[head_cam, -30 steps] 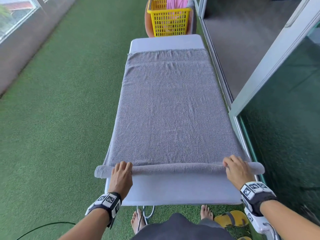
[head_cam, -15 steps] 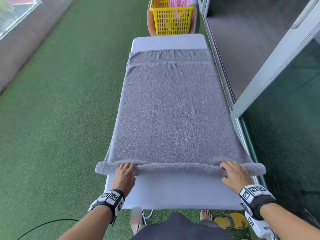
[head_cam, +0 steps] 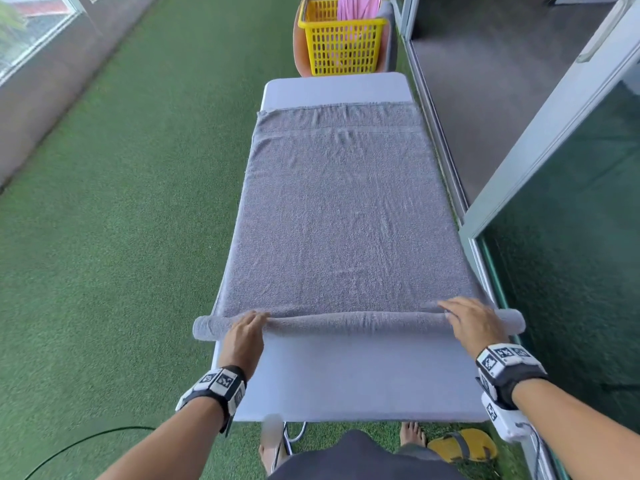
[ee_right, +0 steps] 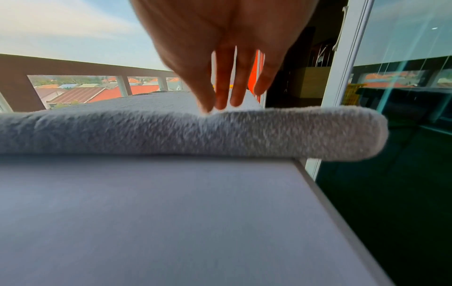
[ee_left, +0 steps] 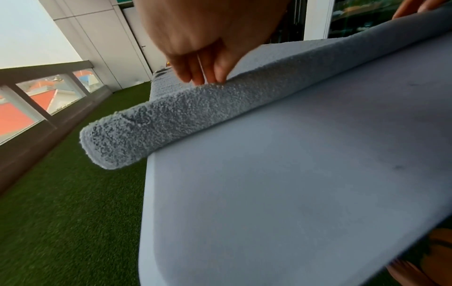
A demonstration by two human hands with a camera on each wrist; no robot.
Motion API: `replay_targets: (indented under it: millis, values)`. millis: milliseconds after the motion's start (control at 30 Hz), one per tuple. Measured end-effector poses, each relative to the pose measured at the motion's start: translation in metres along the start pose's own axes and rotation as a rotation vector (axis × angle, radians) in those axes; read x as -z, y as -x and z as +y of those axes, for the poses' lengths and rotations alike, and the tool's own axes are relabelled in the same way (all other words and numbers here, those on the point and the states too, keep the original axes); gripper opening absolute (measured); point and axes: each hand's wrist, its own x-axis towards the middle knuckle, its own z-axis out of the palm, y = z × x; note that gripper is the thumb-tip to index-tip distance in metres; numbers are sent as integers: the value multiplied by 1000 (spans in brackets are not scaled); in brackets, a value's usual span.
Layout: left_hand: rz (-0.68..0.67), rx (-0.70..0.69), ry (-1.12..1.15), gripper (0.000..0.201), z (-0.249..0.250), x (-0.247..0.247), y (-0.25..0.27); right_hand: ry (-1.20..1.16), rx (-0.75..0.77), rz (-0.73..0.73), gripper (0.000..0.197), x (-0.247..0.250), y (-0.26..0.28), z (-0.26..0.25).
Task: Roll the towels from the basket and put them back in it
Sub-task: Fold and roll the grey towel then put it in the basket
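Roll (head_cam: pixel 356 322) crept toward 12; I kept left hand (head_cam: pixel 244 336), right hand (head_cam: pixel 472 322) flat-fingered, pressing towel (head_cam: pixel 343 216). Rolling step; next, even push toward basket (head_cam: pixel 341 43).

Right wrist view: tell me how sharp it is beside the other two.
Right wrist view: motion-smeared, right hand and grey towel roll soft. Left wrist view: crisper, towel loops distinct under the left hand, table plain. Head view: mostly sharp, wide-angle bend at the edges, one foot blurred.
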Motion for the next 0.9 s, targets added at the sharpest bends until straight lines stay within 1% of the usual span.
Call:
replay_targets:
  millis: [33,67,133,167,233,267,333,467,633,900]
  values:
    - [24,-18,-6,41,2,-5,4,-32,2,30,28,-5,6,-1]
    - [6,-34,-13,43,3,-12,10,-36,-17,-4,32,-15,15,-1]
    - [-86,-49,-59,42,1,-23,23,35,-42,-117,51,-36,35,1]
    - [-119,-41,-91,42,0,-26,28,72,-41,-141,57,-45,43,5]
    - [-166,-13,-84,47,0,-25,34,109,-36,-183,62,-54,52,11]
    - [-171,-7,-68,47,1,-23,33,118,-28,-190,65,-54,53,11]
    - [-163,-26,-56,39,1,-19,32,137,-16,-171,70,-51,51,9]
    - [-172,-15,-52,38,-2,-16,40,147,-51,-116,59,-47,59,-1]
    - [-125,-27,-54,40,-2,-16,58,152,-43,-50,57,-48,78,-11]
    - [-127,-32,-41,37,-5,-16,89,113,-67,-60,53,-46,112,-19]
